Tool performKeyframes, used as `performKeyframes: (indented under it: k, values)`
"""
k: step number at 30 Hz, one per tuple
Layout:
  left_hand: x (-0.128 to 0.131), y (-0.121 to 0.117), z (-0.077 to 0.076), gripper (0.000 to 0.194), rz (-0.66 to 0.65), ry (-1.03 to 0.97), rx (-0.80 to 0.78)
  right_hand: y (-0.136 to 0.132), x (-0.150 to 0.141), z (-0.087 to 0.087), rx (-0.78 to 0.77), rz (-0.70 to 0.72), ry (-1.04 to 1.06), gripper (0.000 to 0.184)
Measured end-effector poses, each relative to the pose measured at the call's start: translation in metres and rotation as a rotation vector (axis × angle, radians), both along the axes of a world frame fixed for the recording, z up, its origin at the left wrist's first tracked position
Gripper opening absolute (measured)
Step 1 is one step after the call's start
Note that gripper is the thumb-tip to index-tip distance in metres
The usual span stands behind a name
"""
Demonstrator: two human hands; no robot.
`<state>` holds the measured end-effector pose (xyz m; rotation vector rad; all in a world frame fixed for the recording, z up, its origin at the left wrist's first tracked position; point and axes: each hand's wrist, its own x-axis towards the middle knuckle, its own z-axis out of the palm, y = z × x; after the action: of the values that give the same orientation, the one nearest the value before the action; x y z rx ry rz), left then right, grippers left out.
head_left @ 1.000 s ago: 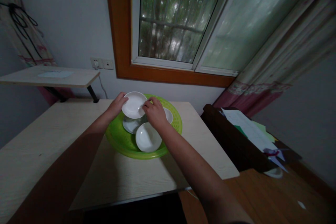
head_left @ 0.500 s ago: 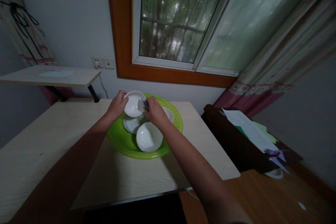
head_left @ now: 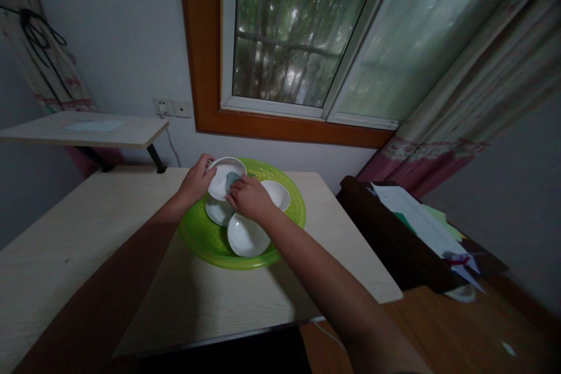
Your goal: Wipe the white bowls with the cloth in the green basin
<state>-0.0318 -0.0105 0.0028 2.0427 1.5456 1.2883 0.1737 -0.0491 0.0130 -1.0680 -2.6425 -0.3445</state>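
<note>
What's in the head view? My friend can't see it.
The left hand holds a white bowl while the right hand holds what looks like a grey cloth inside it. Below, more white dishes sit in a green basket on a table.

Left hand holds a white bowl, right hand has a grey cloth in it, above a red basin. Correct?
The basin is green, not red, as the head view shows. Rest stands: left hand holding the white bowl, right hand with the grey cloth in it.

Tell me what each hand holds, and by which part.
The left hand grips a white bowl by its left rim; the right hand holds a grey cloth-like piece, though exactly where is hidden.
</note>
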Motion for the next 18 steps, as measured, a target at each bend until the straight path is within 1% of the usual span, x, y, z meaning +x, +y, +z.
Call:
performKeyframes:
  k: [2, 6, 9, 11, 13, 18]
  values:
    - [-0.0009, 0.0007, -0.0016, 0.032, 0.008, 0.001, 0.014, -0.0012, -0.0016, -0.0018, -0.065, 0.088, 0.034, 0.038]
    - [-0.0009, 0.0008, -0.0038, 0.032, -0.026, 0.025, 0.02, -0.0024, -0.0025, -0.0051, -0.207, 0.277, 0.131, 0.045]
    - [-0.0009, 0.001, -0.0046, 0.032, -0.036, 0.04, 0.017, -0.0034, -0.0031, -0.0071, -0.247, 0.342, 0.17, 0.054]
    - [-0.0015, 0.002, -0.0054, 0.032, -0.042, 0.043, 0.018, -0.0033, -0.0039, -0.0083, -0.229, 0.328, 0.16, 0.055]
    - [-0.0021, 0.0036, -0.0064, 0.032, -0.047, 0.042, 0.029, -0.0022, -0.0046, -0.0092, -0.181, 0.283, 0.118, 0.053]
    - [-0.001, 0.0044, -0.0065, 0.032, -0.034, 0.053, 0.008, 0.0, -0.0027, -0.0107, -0.018, 0.103, 0.029, 0.054]
